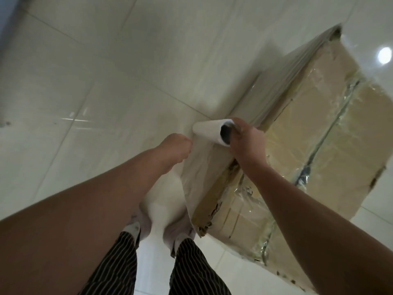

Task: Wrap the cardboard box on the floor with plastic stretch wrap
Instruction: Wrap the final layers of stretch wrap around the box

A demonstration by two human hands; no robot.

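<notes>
The cardboard box (314,133) lies flat on the pale tiled floor (106,71). Its long side runs away from the person, and its near corner is just beside the person's feet (176,231). That corner is ragged and torn. Glossy tape runs along the seams on the box's top face, and clear film lies wrinkled and shiny over parts of it. Along the box's left long side, bands of film are stretched tight from the far corner toward the person.

A roll of stretch wrap (209,132) is held in the air just off the left edge of the box, about halfway along that side. Its dark hollow core faces the box. The right hand (246,141) reaches in over the box's top and grips the roll at that open end, fingers curled at the rim of the core. A milky sheet of film (204,167) runs from the roll along the box's left side to the torn near corner.

The left hand (174,150) is farther from the box than the roll. It is curled into a fist and sits against the outer edge of the film sheet. Whether it is pinching the film cannot be told. Both forearms are bare.

Striped trousers (191,265) show above the feet, beside the box's near corner. A bright spot of light (384,55) reflects off the floor beyond the box's right side.
</notes>
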